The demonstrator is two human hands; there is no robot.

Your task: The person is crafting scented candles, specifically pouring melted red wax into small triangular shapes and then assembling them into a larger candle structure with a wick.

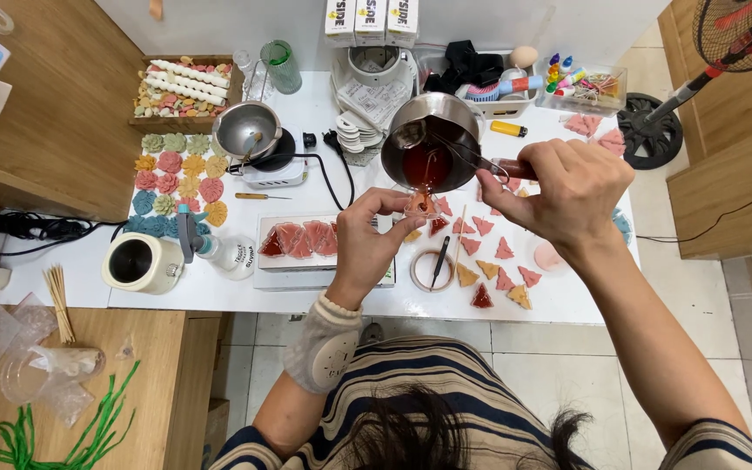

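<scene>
Two hands meet over the white table (219,300). Our right hand (567,187) grips the handle of a small steel melting pot (433,139), fingers curled tight around it, and tips the pot so a thin stream of dark red liquid falls from its lip. Our left hand (367,248) sits just below the spout, thumb and forefinger pinching a small clear triangular mould (420,205) that is catching the stream; the other fingers are folded beneath it. A padded grey wrist cover sits on that arm.

Just left of the left hand we see a white tray (298,252) holding red triangular pieces. To the right, loose triangular wax pieces (493,261) in pink, red and orange lie scattered on the table under and beside the right wrist. A roll of tape (433,271) with a dark tool across it lies near the table's front edge.

Further left stand a second steel pot on an electric warmer (250,135), a group of flower-shaped pieces (176,178) in green, pink and yellow, and a cream mug-shaped container (141,261). A wooden box (184,91) of small coloured pieces and white sticks sits at the back. A yellow lighter (508,129) lies behind the pot we are tipping.
</scene>
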